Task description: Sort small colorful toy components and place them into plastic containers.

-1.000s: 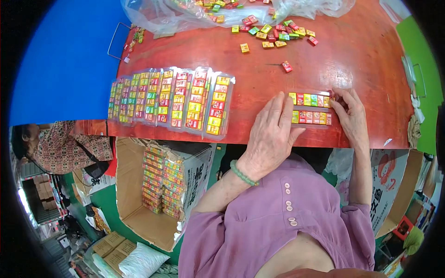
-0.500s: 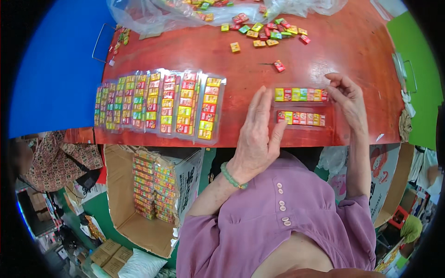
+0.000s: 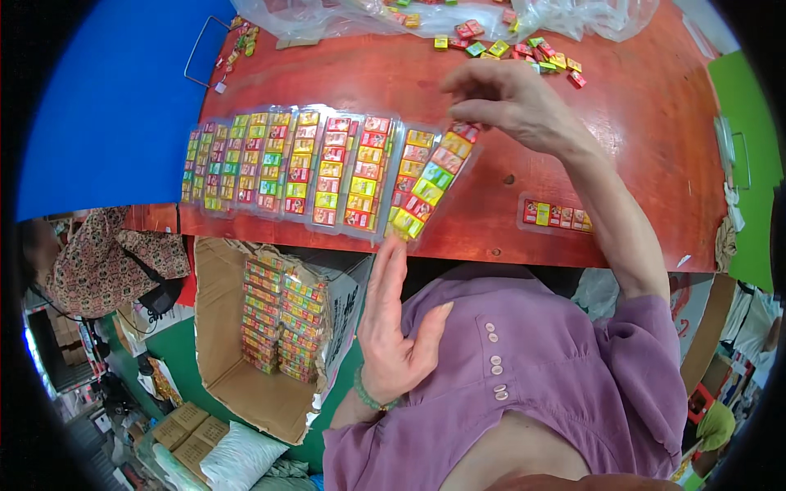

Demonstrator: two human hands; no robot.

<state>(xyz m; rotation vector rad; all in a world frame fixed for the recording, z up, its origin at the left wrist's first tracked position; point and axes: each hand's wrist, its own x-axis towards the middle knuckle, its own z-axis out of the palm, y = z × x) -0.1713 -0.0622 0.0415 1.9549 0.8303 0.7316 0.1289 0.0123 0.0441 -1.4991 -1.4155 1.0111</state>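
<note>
My right hand pinches the far end of a clear plastic tray filled with small red, yellow and green boxes. This tray slants, partly overlapping the last tray of a row of similar filled trays on the red table. At its near end, the fingertips of my left hand touch or almost touch it; those fingers are stretched out, thumb apart. Another filled tray lies to the right, its right end hidden by my right forearm.
Loose small boxes lie at the table's far side near a clear plastic bag. Below the table's front edge, an open cardboard carton holds stacked filled trays. A blue panel stands left, a green one right.
The farther of the two trays on the right has moved left to the row, held in my right hand. My left hand has shifted left and nearer to me.
</note>
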